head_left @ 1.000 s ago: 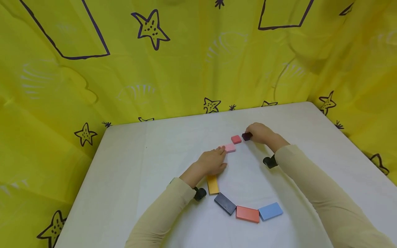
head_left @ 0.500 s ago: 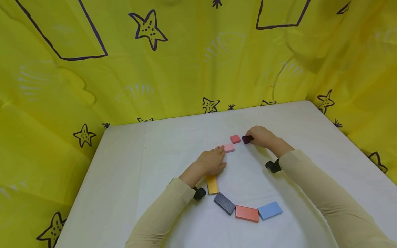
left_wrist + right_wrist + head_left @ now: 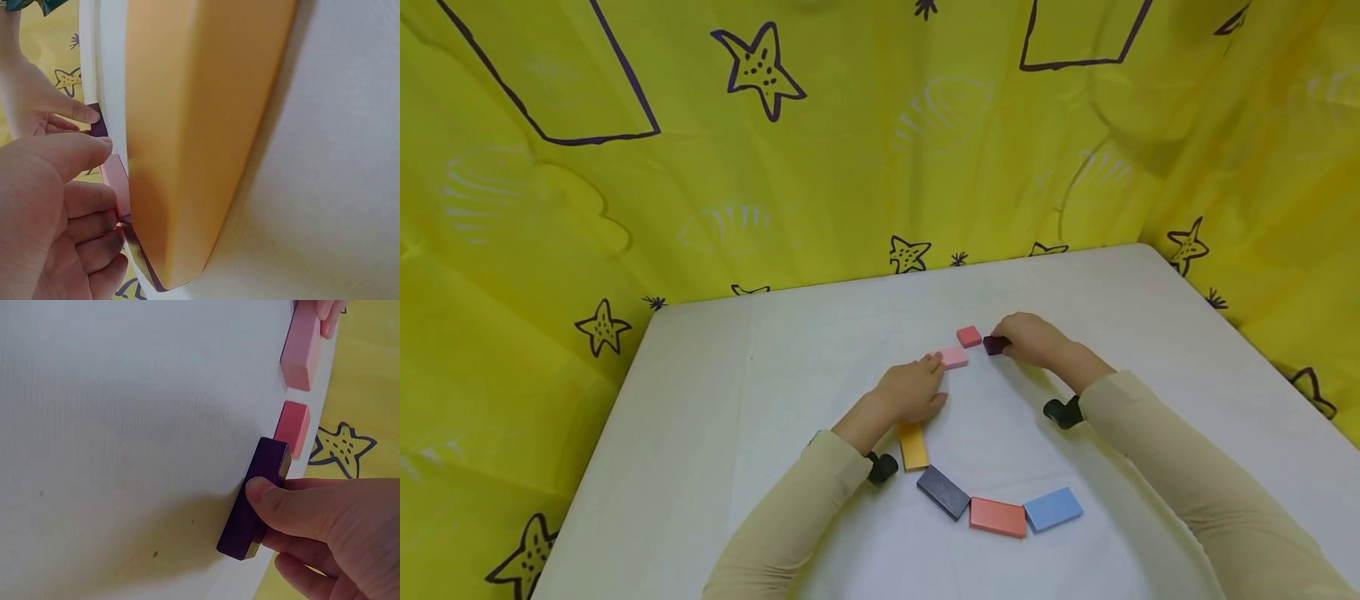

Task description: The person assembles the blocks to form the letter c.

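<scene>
My right hand (image 3: pixel 1033 339) pinches a dark purple block (image 3: pixel 234 525) between thumb and fingers, low over the white table. One end of it comes right up to a small coral-red block (image 3: pixel 292 428). Just left of that lies a pale pink block (image 3: pixel 957 358), with the fingertips of my left hand (image 3: pixel 910 392) resting at its left end. The left fingers are relaxed and loosely bent. A yellow-orange block (image 3: pixel 200 125) sits below the left hand. Beyond its far end, a dark block (image 3: pixel 142 259) shows partly in the left wrist view; the hand hides it in the head view.
A dark grey block (image 3: pixel 943 492), an orange-red block (image 3: pixel 997 517) and a light blue block (image 3: pixel 1054 509) continue the curved row at the near side. White cloth covers the table (image 3: pixel 700 400). A yellow curtain (image 3: pixel 835 167) with starfish drawings hangs behind it.
My right hand has brought the dark purple block nearer to me and a little left, closer to the coral-red block. My left hand stays at the pink block.
</scene>
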Tool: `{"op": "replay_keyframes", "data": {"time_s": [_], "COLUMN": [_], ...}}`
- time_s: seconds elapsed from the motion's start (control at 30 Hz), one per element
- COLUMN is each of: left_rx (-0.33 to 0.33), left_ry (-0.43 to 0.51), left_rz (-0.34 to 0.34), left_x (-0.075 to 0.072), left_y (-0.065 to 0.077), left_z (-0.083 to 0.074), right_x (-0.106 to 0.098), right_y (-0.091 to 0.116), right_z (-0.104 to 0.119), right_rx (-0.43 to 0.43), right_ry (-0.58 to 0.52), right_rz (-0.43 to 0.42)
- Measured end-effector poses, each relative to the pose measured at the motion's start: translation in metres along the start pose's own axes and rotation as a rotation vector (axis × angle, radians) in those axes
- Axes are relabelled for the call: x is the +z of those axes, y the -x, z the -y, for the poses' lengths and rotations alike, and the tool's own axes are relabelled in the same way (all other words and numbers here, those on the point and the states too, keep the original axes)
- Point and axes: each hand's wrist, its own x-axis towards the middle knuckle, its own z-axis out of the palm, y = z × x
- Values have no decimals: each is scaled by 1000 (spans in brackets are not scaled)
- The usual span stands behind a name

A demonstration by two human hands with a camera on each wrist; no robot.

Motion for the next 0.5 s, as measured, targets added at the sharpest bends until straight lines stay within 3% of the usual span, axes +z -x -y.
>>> {"op": "replay_keyframes", "data": {"time_s": [0.5], "left_rx": [10], "left_ry": [-1], "left_rz": [-1], "left_x": [0], "left_y": [1], "left_z": [0], "right_x": [1], "right_y": [3], "right_z": [12], "right_rx": [-25], "right_ry": [5], "right_rz": [3]}}
